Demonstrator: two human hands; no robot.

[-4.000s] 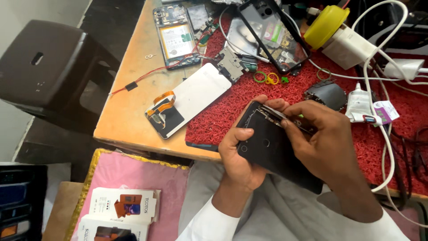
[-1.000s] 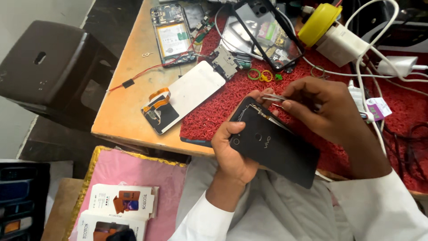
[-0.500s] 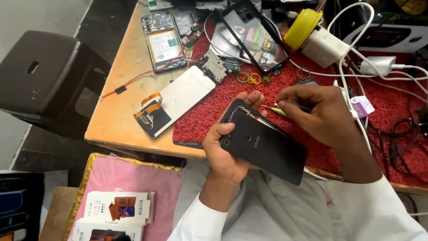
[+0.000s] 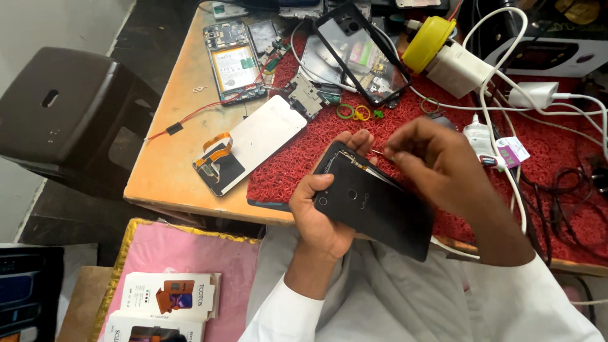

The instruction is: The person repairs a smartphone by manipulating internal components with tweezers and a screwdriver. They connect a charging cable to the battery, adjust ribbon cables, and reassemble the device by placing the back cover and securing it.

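From the head camera, the left hand (image 4: 323,212) wraps around a black phone (image 4: 373,212), fingers curled over its far edge and thumb laid on its back cover, so the grip is closed firmly on it. The phone is held tilted above the near edge of the wooden table (image 4: 168,171), partly over the red mat (image 4: 304,161) and partly over the person's lap.

The right hand (image 4: 437,164) comes in from the right, its fingertips pressed together on a thin metal tool (image 4: 378,152) (too small and blurred to say what kind) whose tip sits at the phone's upper edge, just beside the left fingertips.

Left of the hands lies a white display panel (image 4: 256,142) with an orange flex cable (image 4: 215,149), straddling the mat's left border; a bare strip of tabletop separates it from the table's front edge. Further back rest an opened phone body (image 4: 234,63) with its battery showing, and a clear phone case (image 4: 364,54).

A yellow tape roll (image 4: 429,43) and a white charger (image 4: 461,68) crowd the far right, and white cables (image 4: 506,126) loop down close behind the right hand, leaving little free room there. Coloured rubber rings (image 4: 354,113) lie on the mat just beyond the fingers.

Off the table's left edge stands a dark stool (image 4: 60,114), with open floor between the two.
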